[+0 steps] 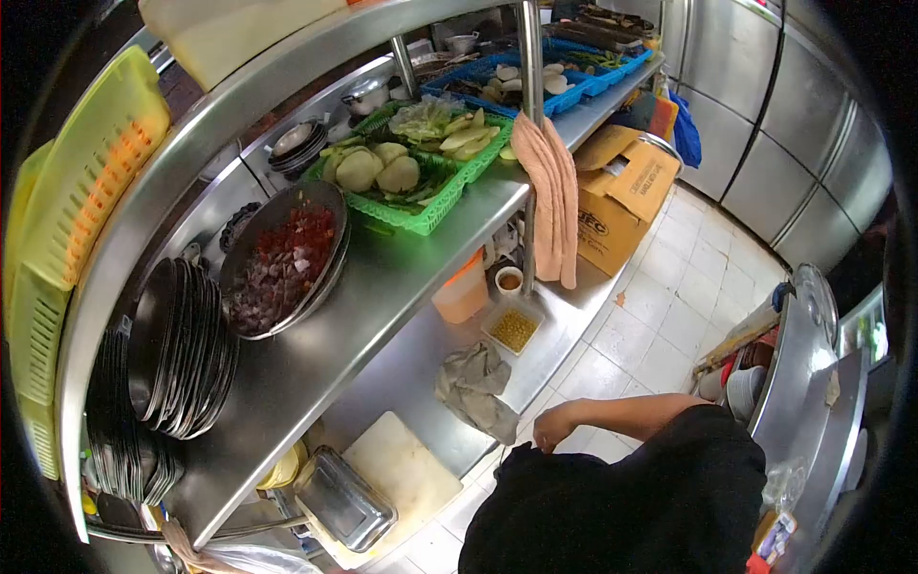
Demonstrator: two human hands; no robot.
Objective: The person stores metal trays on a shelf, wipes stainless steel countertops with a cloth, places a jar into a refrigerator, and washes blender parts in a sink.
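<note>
My right hand (552, 427) is in front of my body, beside the edge of my black shirt (612, 497). Its fingers look curled closed, and whatever they may hold is hidden. Closest to it, a crumpled grey-brown cloth (476, 387) lies on the steel lower shelf (411, 359). Behind that cloth stand a square tub of small yellow-green pieces (513, 329) and a small cup of reddish-brown contents (509, 279). My left hand is out of view.
On the upper counter are stacked metal plates (186, 349), a pan of chopped red and purple pieces (287, 253) and a green basket of vegetables (421, 215). A pink towel (547, 201) hangs by the post. A cardboard box (622, 196) and a white cutting board (406, 469) are nearby.
</note>
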